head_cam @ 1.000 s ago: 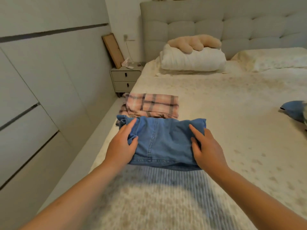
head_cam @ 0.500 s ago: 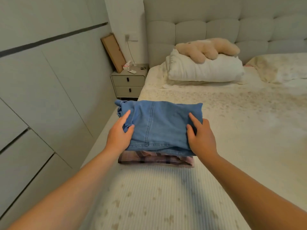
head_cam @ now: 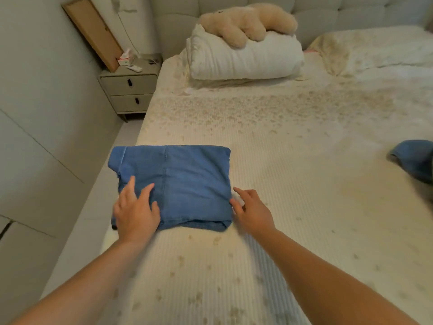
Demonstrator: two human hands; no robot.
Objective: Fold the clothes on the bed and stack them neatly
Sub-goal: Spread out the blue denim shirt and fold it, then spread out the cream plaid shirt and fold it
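1. Two risks are posed by the bed [head_cam: 293, 160], judged from how things lie: the folded denim garment [head_cam: 178, 184] is set close to the left edge of the mattress, so a push toward that side could send it off onto the floor, and the soft surface could let a growing stack lean.
2. One folded denim garment is seen lying flat on the bed near that left edge; whatever lies beneath it is hidden, so the alignment of the stack cannot be told. If the top piece is shifted while being smoothed, the fold could be opened at its loose left corner.
3. Another blue garment [head_cam: 414, 160] is seen at the far right, well apart, and it is judged not yet folded.
4. The left hand [head_cam: 136, 209] is laid flat on the denim's near left corner, fingers straight, nothing gripped.
5. The right hand [head_cam: 251, 211] is relaxed, fingers loosely extended, just touching the denim's right edge; nothing is held.
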